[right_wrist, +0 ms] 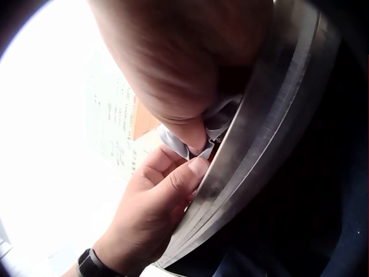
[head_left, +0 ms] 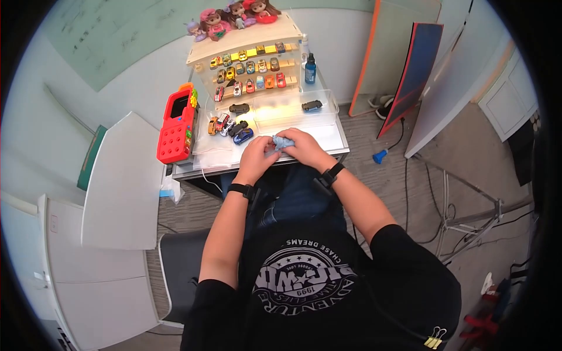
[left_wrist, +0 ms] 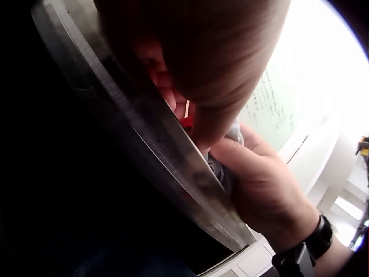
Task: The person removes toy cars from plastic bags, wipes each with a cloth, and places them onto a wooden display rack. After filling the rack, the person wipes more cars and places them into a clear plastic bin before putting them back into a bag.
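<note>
Close together over the table's front edge, both hands work on one bundle. My right hand (head_left: 305,151) grips a crumpled grey-blue cloth (head_left: 283,142). My left hand (head_left: 256,159) meets it from the other side, thumb and fingers curled at the cloth's edge. Between the hands a small red object (left_wrist: 187,122) shows in the left wrist view; it is mostly hidden by fingers and cloth, and I cannot tell its kind. Just beyond the hands lie a blue toy car (head_left: 243,136) and several other toy cars (head_left: 222,121) in a loose group.
Behind stands a wooden-topped display rack (head_left: 249,47) with rows of toy cars and dolls on top. A clear plastic box (head_left: 325,117) has a dark car at it. The red toy case (head_left: 174,140) is at left, a blue bottle (head_left: 310,69) at back right.
</note>
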Tool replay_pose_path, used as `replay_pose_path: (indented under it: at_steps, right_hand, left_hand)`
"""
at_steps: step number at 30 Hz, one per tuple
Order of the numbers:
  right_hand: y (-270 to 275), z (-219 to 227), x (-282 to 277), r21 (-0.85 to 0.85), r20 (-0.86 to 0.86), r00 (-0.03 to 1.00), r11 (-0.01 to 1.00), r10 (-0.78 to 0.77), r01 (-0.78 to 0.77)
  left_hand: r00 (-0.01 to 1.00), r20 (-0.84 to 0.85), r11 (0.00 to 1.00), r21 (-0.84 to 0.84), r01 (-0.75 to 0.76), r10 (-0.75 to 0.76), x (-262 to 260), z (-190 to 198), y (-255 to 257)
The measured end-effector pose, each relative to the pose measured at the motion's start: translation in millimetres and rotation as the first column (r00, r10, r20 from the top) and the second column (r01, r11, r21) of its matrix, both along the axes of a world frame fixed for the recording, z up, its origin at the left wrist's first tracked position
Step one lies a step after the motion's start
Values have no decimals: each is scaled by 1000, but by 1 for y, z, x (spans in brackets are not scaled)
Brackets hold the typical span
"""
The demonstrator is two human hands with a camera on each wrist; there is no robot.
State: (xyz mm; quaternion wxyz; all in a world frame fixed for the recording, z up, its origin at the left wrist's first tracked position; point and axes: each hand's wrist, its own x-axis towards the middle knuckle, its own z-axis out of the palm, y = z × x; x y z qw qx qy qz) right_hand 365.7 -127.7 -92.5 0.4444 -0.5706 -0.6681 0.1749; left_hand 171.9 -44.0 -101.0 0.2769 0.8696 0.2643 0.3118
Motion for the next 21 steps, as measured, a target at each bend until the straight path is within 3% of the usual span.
replay_pose_path:
  at_steps: [8, 12, 14, 17, 21]
  right_hand:
    - [-1, -4, 2, 12, -68, 997, 999, -32, 33]
    - [-2, -8, 0, 74, -119, 989, 992, -89, 98]
    - [-2, -6, 1, 95, -155, 981, 987, -114, 130]
    - [-5, -10, -4, 137, -136, 985, 982, -110, 129]
    - [-4, -11, -2, 137, -138, 985, 983, -106, 125]
  left_hand:
    - [994, -97, 999, -13, -43, 41, 3, 9, -3]
    - [989, -142, 997, 65, -27, 36, -10, 25, -6]
    - [987, -108, 991, 83, -108, 116, -26, 36, -3]
    - [950, -181, 944, 260, -204, 256, -54, 55, 38]
    - [907, -273, 888, 419, -188, 321, -58, 61, 78]
